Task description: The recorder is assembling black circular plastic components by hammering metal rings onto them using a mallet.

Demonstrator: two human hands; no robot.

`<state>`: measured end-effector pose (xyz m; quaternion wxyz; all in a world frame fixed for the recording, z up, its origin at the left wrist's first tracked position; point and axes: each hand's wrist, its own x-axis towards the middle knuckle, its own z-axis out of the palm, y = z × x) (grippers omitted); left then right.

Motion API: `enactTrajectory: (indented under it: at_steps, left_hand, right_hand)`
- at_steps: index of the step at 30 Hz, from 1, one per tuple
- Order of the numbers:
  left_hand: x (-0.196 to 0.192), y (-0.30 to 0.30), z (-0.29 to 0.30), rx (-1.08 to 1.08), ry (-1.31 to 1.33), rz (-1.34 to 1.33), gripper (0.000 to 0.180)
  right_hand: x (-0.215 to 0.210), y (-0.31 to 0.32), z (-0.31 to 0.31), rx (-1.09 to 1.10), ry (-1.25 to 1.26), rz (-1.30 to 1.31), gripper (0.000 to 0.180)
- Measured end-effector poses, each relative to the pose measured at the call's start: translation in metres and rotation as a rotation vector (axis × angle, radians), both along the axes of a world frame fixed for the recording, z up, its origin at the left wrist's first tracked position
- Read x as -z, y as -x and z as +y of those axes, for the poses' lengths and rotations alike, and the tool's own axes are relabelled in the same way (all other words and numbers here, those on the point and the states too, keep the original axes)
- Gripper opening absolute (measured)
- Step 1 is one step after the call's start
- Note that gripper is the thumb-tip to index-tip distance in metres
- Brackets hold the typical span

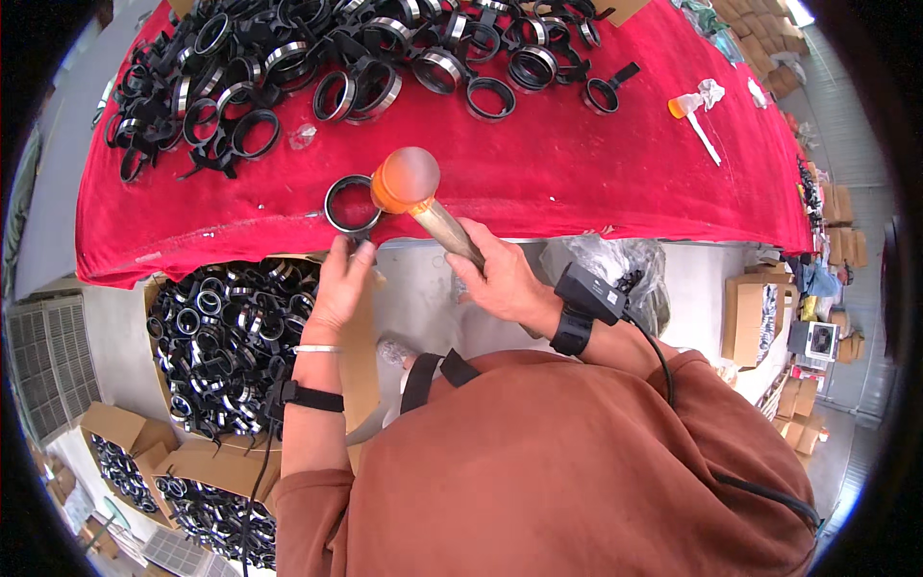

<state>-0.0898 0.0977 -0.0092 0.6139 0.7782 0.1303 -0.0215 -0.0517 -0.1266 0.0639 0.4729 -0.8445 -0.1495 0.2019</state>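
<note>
My right hand (500,279) grips the wooden handle of a mallet with an orange head (406,181), raised just above the front edge of the red table cloth (538,173). My left hand (338,288) pinches the tab of a black ring with a metal liner (350,204), holding it flat on the cloth right beside the mallet head. The mallet head is blurred.
A large heap of black and metal rings (317,58) covers the back of the table. A cardboard box (226,337) full of the same rings stands on the floor at my left, more boxes (125,452) below it. A small orange-capped bottle (687,106) lies at the right.
</note>
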Motion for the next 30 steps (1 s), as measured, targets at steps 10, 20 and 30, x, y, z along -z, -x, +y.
enactTrajectory:
  at_steps: [10, 20, 30]
  left_hand:
    - [0.013, -0.013, -0.023, -0.477, 0.621, 0.058, 0.032]
    - [0.014, -0.019, -0.031, -0.395, 0.258, -0.021, 0.037]
    - [0.021, -0.012, -0.022, -0.362, 0.271, 0.022, 0.038]
  right_hand:
    - [-0.018, -0.009, -0.02, 0.041, -0.154, 0.199, 0.052]
    - [0.012, 0.012, -0.033, -0.146, 0.115, -0.361, 0.056]
    - [-0.048, -0.024, 0.052, -0.18, -0.298, -0.655, 0.05]
